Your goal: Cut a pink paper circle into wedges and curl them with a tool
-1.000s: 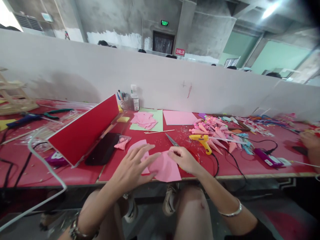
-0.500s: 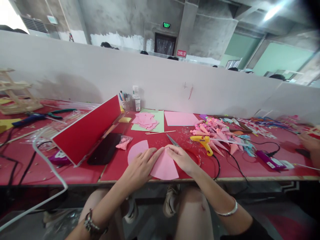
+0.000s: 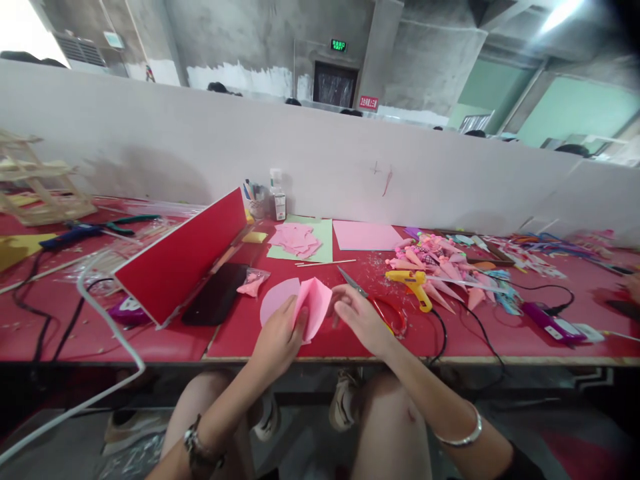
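Pink paper (image 3: 316, 301) sits bent, pinched in the left hand (image 3: 278, 335). Just beside it, the right hand (image 3: 363, 321) is half curled and looks to hold nothing. Bending seems the step now; the next move likely needs the right hand on the loose edge.

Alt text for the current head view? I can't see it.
The left hand holds a curved piece of pink paper over a red tabletop; the right hand, loosely curled, is at its edge, contact unclear. To the right lie red-handled metal scissors, a yellow glue gun and heaped pink cones.
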The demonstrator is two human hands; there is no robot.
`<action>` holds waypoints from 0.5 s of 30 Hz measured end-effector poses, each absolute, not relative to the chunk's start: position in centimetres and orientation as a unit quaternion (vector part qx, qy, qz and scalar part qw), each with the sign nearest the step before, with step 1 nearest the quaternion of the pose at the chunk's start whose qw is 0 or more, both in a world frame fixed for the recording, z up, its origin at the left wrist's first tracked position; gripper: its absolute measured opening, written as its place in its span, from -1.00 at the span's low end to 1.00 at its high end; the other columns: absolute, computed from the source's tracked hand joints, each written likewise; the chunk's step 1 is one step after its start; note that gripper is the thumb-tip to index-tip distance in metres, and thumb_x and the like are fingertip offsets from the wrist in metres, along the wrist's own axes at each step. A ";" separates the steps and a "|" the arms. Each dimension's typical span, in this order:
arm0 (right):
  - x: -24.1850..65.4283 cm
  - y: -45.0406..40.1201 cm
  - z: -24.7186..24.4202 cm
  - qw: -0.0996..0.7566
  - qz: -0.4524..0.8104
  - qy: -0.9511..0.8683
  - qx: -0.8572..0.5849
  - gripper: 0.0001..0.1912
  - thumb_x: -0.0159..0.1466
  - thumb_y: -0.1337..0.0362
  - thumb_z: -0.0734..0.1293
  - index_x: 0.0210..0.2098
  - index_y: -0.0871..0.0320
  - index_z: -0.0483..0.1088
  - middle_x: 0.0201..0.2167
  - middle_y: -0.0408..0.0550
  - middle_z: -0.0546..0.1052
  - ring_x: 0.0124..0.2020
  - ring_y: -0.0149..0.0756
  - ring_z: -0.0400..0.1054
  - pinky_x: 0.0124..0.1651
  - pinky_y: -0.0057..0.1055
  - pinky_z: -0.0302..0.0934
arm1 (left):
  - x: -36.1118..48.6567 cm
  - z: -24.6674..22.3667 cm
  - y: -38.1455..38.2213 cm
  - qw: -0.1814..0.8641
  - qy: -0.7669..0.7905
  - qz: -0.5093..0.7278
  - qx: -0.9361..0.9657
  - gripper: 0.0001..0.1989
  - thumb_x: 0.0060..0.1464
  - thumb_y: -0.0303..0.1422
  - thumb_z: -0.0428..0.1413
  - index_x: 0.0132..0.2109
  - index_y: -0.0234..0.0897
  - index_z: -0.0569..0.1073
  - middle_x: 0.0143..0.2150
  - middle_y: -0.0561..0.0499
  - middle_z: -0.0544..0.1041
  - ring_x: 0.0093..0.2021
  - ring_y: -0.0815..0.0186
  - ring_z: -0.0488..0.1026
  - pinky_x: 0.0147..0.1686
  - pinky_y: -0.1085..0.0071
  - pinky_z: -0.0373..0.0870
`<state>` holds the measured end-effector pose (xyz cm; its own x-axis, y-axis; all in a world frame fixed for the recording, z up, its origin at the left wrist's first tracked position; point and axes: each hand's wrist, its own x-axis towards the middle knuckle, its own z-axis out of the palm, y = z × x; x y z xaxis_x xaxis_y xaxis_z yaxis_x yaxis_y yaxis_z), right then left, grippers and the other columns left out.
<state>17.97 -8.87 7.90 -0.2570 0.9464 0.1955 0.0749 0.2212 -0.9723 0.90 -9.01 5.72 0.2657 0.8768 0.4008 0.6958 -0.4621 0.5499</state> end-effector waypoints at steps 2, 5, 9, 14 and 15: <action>17.7 -8.8 7.6 0.458 0.425 -0.651 -0.432 -0.74 0.14 0.17 0.26 -0.20 0.13 0.22 -0.39 -0.13 0.38 -0.38 -0.36 0.30 -0.28 -0.41 0.20 | 1.1 5.5 -9.0 0.121 0.504 0.336 0.786 -0.63 0.18 -0.26 -0.28 -0.20 -0.30 0.37 -0.28 -0.08 0.47 -0.27 0.26 0.42 -0.27 0.36 0.35; 17.5 -8.8 7.3 0.473 0.386 -0.648 -0.455 -0.72 0.14 0.20 0.26 -0.18 0.14 0.18 -0.42 -0.14 0.37 -0.36 -0.35 0.31 -0.25 -0.39 0.19 | 1.3 5.1 -9.0 0.095 0.520 0.328 0.783 -0.62 0.18 -0.27 -0.29 -0.17 -0.32 0.37 -0.23 -0.12 0.45 -0.20 0.20 0.39 -0.21 0.26 0.32; 17.5 -9.1 7.6 0.477 0.417 -0.642 -0.431 -0.63 0.20 0.18 0.19 -0.03 0.12 0.07 -0.40 -0.15 0.35 -0.36 -0.38 0.30 -0.23 -0.39 0.20 | 1.5 4.7 -9.0 0.065 0.535 0.307 0.784 -0.63 0.16 -0.31 -0.26 -0.08 -0.36 0.35 -0.19 -0.18 0.44 -0.16 0.12 0.36 -0.17 0.14 0.26; 17.5 -8.9 7.4 0.469 0.355 -0.664 -0.462 -0.71 0.15 0.31 0.19 -0.11 0.12 0.16 -0.33 -0.13 0.39 -0.34 -0.38 0.31 -0.25 -0.43 0.19 | 1.5 4.4 -9.1 0.066 0.542 0.294 0.785 -0.62 0.16 -0.32 -0.25 0.00 -0.34 0.30 -0.10 -0.18 0.42 -0.08 0.11 0.33 -0.12 0.13 0.21; 17.7 -8.7 7.2 0.465 0.352 -0.664 -0.468 -0.74 0.15 0.34 0.17 -0.14 0.13 0.18 -0.32 -0.12 0.39 -0.35 -0.38 0.32 -0.28 -0.45 0.19 | 1.4 4.3 -9.1 0.071 0.546 0.293 0.782 -0.62 0.16 -0.31 -0.26 -0.02 -0.34 0.32 -0.10 -0.17 0.42 -0.08 0.12 0.33 -0.11 0.15 0.22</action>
